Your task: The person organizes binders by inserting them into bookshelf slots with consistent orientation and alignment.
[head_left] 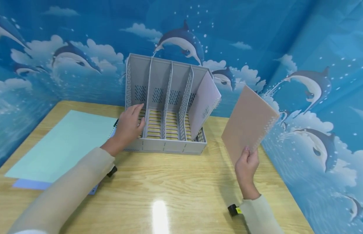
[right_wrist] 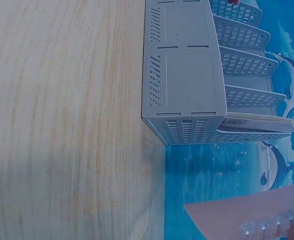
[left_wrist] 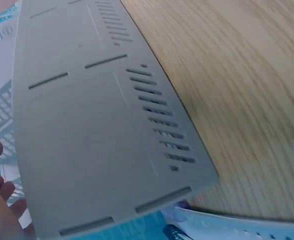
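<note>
A tan spiral-bound notebook [head_left: 249, 118] is raised at the right, its coil along the right edge. My right hand [head_left: 247, 166] grips its lower part, thumb on the cover facing me. My left hand [head_left: 129, 127] is over the leftmost compartment of a grey file organizer [head_left: 162, 147], its fingers spread loosely with nothing held. In the left wrist view, fingers [left_wrist: 4, 190] show just past the organizer's front rim. A pale pink spiral notebook [head_left: 203, 104] leans in the rightmost compartment, and the other compartments hold nothing.
Left of the organizer, a large mint-green notebook [head_left: 64, 143] lies over a blue-lilac one [head_left: 32, 184] on the wooden table [head_left: 175, 182], partly behind my left forearm. A dolphin-print backdrop [head_left: 105, 29] stands behind and to the right.
</note>
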The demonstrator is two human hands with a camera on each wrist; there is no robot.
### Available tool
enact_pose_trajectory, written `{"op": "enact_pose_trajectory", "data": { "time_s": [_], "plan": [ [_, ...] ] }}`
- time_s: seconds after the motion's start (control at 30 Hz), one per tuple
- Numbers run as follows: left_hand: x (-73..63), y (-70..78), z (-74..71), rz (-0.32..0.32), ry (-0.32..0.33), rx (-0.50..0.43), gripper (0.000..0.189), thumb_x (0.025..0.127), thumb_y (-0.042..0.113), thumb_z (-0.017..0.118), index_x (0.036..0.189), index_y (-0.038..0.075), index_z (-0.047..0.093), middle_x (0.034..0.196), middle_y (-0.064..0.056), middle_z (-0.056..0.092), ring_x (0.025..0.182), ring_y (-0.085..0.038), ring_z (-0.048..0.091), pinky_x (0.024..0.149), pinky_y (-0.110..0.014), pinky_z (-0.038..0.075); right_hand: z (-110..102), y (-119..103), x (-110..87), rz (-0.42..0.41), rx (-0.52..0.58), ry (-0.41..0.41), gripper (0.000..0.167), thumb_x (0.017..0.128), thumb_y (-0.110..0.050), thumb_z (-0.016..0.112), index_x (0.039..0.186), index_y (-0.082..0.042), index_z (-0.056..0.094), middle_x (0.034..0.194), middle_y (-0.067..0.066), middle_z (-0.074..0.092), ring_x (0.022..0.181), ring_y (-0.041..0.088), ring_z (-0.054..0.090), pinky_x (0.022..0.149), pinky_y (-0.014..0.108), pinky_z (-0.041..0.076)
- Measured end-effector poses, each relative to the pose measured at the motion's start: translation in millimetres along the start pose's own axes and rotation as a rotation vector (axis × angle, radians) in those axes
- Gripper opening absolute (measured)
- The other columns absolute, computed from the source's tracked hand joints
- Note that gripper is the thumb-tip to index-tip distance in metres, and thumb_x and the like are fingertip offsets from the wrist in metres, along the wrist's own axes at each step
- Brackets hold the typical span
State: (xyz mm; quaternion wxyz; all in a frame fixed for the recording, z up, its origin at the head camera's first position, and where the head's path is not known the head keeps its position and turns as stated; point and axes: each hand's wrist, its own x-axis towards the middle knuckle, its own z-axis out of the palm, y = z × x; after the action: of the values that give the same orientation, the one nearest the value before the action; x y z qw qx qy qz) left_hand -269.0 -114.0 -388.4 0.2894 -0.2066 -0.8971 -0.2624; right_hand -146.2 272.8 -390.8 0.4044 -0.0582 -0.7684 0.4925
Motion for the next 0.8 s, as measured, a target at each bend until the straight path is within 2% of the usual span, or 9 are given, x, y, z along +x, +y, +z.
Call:
{"op": "enact_pose_trajectory", "data": {
  "time_s": [0.2, 0.3, 0.5, 0.63, 0.8],
  "plan": [
    [-0.3, -11.4, -4.6, -0.166, -0.008, 0.009, 0.053, 0.096, 0.017, 0.054, 0.142, -0.005, 0.040, 0.138, -0.025, 0.045, 0.129, -0.041, 0.042, 0.106, -0.060, 0.035, 2, -1, -0.4, -0.006, 0.008, 0.003, 0.034, 0.102, -0.002, 0.039, 0.132, 0.014, 0.046, 0.125, 0.036, 0.053, 0.122, 0.038, 0.052, 0.104, 0.030, 0.045],
    [-1.1, -17.0, -5.3, -0.259, -0.026, -0.022, 0.055, 0.097, 0.019, 0.051, 0.145, -0.003, 0.036, 0.141, -0.025, 0.041, 0.129, -0.042, 0.041, 0.107, -0.062, 0.033, 2, -2, -0.4, -0.006, 0.014, 0.008, 0.034, 0.102, -0.002, 0.039, 0.132, 0.014, 0.046, 0.123, 0.039, 0.052, 0.123, 0.036, 0.052, 0.104, 0.029, 0.045],
    [-3.2, -25.5, -6.1, -0.417, -0.082, -0.107, 0.062, 0.098, 0.023, 0.047, 0.151, -0.001, 0.025, 0.144, -0.027, 0.034, 0.128, -0.045, 0.038, 0.106, -0.062, 0.034, 2, -5, -1.0, -0.010, 0.037, 0.014, 0.036, 0.103, -0.006, 0.039, 0.133, 0.013, 0.046, 0.130, 0.031, 0.053, 0.125, 0.034, 0.051, 0.105, 0.028, 0.044],
    [-5.0, -29.4, -5.7, -0.502, -0.136, -0.153, 0.067, 0.099, 0.025, 0.044, 0.153, 0.000, 0.015, 0.148, -0.028, 0.027, 0.132, -0.046, 0.034, 0.107, -0.062, 0.033, 4, -7, -1.7, -0.022, 0.052, 0.014, 0.036, 0.104, -0.006, 0.038, 0.134, 0.013, 0.045, 0.130, 0.030, 0.053, 0.125, 0.035, 0.050, 0.103, 0.024, 0.044],
    [-6.8, -34.4, -4.2, -0.563, -0.189, -0.211, 0.069, 0.102, 0.030, 0.041, 0.155, 0.003, 0.007, 0.153, -0.028, 0.020, 0.135, -0.049, 0.030, 0.108, -0.065, 0.029, 6, -8, -2.4, -0.036, 0.064, 0.012, 0.036, 0.104, -0.006, 0.038, 0.134, 0.013, 0.045, 0.129, 0.030, 0.054, 0.124, 0.036, 0.051, 0.102, 0.024, 0.045]
  ]
}}
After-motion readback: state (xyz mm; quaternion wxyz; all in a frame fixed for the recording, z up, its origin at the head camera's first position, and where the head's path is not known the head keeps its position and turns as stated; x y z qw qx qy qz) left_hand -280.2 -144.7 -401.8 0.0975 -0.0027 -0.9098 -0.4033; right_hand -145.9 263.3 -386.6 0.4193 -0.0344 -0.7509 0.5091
